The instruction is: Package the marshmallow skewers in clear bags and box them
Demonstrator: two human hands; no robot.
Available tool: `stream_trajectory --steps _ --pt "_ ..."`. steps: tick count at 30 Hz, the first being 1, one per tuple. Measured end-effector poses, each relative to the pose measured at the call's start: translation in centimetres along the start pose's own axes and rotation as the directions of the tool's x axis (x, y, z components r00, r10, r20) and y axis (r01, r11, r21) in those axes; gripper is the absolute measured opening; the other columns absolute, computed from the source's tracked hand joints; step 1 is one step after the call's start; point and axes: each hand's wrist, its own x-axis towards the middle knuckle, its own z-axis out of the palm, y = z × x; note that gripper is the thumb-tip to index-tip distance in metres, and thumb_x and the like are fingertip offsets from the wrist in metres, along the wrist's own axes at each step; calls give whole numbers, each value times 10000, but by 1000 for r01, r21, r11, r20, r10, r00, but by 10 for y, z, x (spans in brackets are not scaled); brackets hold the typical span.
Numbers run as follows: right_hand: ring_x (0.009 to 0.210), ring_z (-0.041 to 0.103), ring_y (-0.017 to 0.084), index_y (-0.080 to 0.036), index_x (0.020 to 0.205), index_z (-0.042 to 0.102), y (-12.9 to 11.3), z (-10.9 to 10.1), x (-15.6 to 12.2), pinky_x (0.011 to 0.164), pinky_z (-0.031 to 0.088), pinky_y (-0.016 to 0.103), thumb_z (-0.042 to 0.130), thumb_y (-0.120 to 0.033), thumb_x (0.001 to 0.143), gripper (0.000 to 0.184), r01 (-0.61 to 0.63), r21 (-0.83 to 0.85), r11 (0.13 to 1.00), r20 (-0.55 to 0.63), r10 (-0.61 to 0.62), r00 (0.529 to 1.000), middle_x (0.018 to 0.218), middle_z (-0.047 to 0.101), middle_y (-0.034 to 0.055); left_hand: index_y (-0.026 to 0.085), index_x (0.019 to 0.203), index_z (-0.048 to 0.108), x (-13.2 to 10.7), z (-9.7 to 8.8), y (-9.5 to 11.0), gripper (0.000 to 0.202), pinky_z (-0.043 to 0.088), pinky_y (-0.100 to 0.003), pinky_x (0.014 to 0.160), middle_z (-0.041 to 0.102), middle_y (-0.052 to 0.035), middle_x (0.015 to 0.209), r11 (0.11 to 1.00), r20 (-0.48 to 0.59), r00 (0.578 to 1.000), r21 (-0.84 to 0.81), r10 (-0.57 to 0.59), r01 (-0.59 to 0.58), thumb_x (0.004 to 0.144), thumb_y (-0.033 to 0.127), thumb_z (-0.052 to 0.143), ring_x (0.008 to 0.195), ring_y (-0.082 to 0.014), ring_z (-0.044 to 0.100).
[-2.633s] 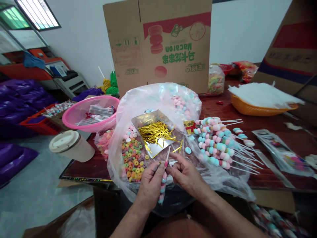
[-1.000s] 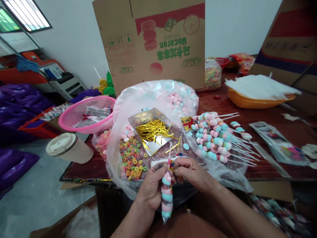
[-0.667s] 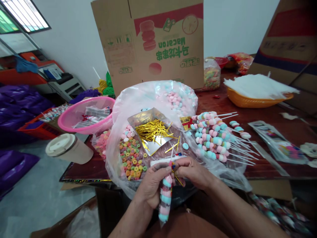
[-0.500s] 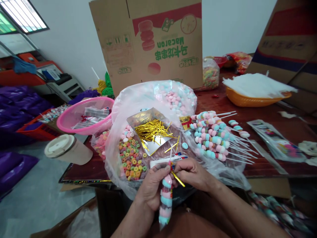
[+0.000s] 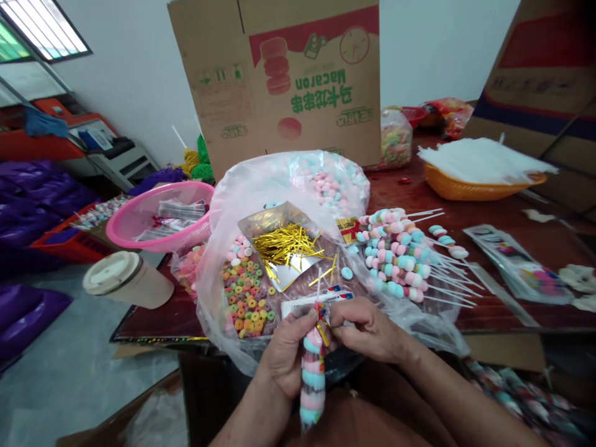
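Observation:
My left hand (image 5: 285,355) is closed around the neck of a bagged marshmallow skewer (image 5: 313,380). Pink and blue marshmallows hang downward in its clear wrapper, and the white stick points up. At the neck, my right hand (image 5: 370,329) pinches a gold twist tie (image 5: 323,334) that lies against the gathered wrapper. The right fingertips are partly hidden. Just beyond both hands, an open tray (image 5: 279,277) holds a heap of gold twist ties (image 5: 289,245). Unwrapped marshmallow skewers (image 5: 398,257) are piled to the right on clear plastic.
A large plastic bag (image 5: 261,171) of marshmallows and ring candies (image 5: 249,298) spreads over the table. Left are a pink basket (image 5: 123,239) and a lidded cup (image 5: 149,288). A cardboard box (image 5: 284,81) stands behind; an orange basket (image 5: 479,186) and flat printed bags (image 5: 516,264) lie right.
The free end of the gold twist tie has swung in closer to the wrapper's neck, with my right fingers turning at it. My left hand holds the skewer in nearly the same place.

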Motion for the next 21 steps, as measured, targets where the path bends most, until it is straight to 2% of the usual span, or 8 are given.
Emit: stream_trajectory --steps 3,6,9,11,17,21 --pt "624 540 117 -154 727 582 -5 -4 3 586 440 227 470 -226 833 170 -144 -40 989 -79 140 987 684 590 18 126 706 640 2 1 3 235 448 -190 496 628 2 545 995 -121 989 52 89 -83 554 178 812 470 -88 554" --pt "693 530 131 -150 878 606 -11 -1 6 612 437 239 368 -384 917 336 -260 9 966 -115 259 959 775 584 36 141 716 653 2 3 3 256 406 -163 457 613 27 503 973 -228 951 144 210 -180 537 206 825 427 -63 516" --pt "739 506 138 -156 767 618 -12 10 8 661 406 240 486 -426 875 319 -214 -107 971 -113 202 973 747 570 18 133 694 656 2 5 1 284 389 -143 454 629 31 544 933 -261 907 238 330 -271 501 233 839 442 -46 509" --pt "698 493 127 -156 672 598 -10 16 8 643 385 231 536 -408 853 317 -190 -151 970 -158 166 973 680 546 -1 135 690 655 1 5 -1 287 388 -142 453 638 31 575 914 -263 893 282 365 -290 499 248 837 450 -43 506" --pt "577 452 97 -157 624 578 -4 8 6 546 339 212 525 -322 865 297 -144 -132 981 -107 130 986 592 494 -27 153 717 617 0 0 -4 253 342 -148 382 549 54 475 859 -175 901 415 398 -298 606 314 777 385 -50 438" --pt "550 424 90 -168 570 498 -5 7 7 531 324 207 508 -202 846 278 -87 -276 957 -151 46 987 558 446 -36 163 800 597 0 -4 -5 253 328 -143 352 539 55 505 777 -114 895 552 431 -304 685 350 723 369 -46 410"
